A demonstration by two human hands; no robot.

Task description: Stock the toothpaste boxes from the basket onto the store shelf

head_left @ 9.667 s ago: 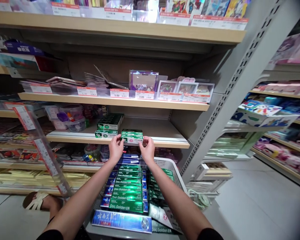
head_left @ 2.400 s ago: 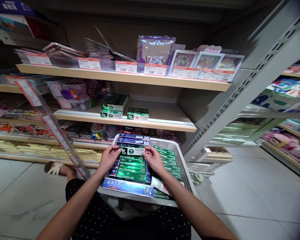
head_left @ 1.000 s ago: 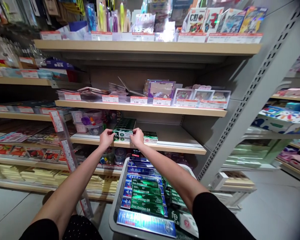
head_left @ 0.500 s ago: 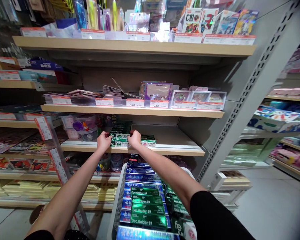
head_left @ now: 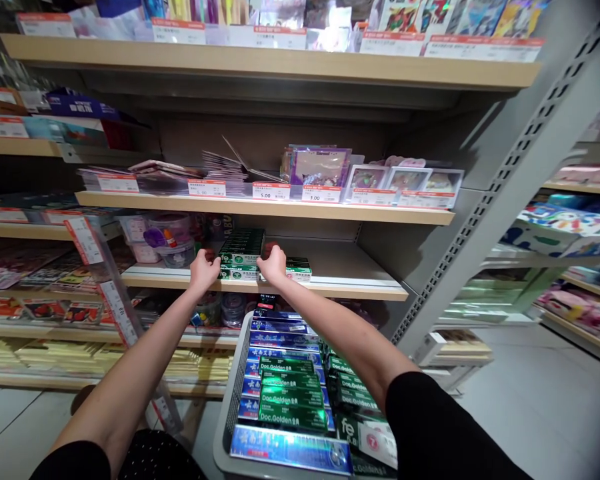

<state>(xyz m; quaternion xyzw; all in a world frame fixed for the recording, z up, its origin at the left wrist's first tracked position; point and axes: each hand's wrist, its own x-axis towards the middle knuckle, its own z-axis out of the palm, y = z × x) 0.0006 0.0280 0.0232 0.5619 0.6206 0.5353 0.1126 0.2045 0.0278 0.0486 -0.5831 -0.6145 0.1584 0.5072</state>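
The person's two arms reach forward to the middle shelf (head_left: 340, 288), where a stack of green boxes (head_left: 241, 252) stands at the front edge. The left hand (head_left: 203, 269) is curled against the stack's 9 o'clock end and the right hand (head_left: 273, 263) against its 3 o'clock end, so the lower boxes are clasped between the two palms, with the fingers bent round the corners. The fingertips themselves are hidden behind the boxes. Just beside the right hand, at 3 o'clock of the stack, lies a lower pile of green boxes (head_left: 300, 270) with a pink mark on its face. At 9 o'clock of the left hand, further back on the same shelf, stand clear plastic tubs (head_left: 173, 248). At 6 o'clock of the stack, below the forearms, a pale basket (head_left: 221, 427) holds rows of green Doc.Golden boxes (head_left: 289, 395) and, along its near edge, a long blue box (head_left: 290, 450). At 12 o'clock, the shelf above carries price tags (head_left: 271, 192) and packets. A strip of labels (head_left: 105, 288) hangs slanted at 9 o'clock of the left forearm.
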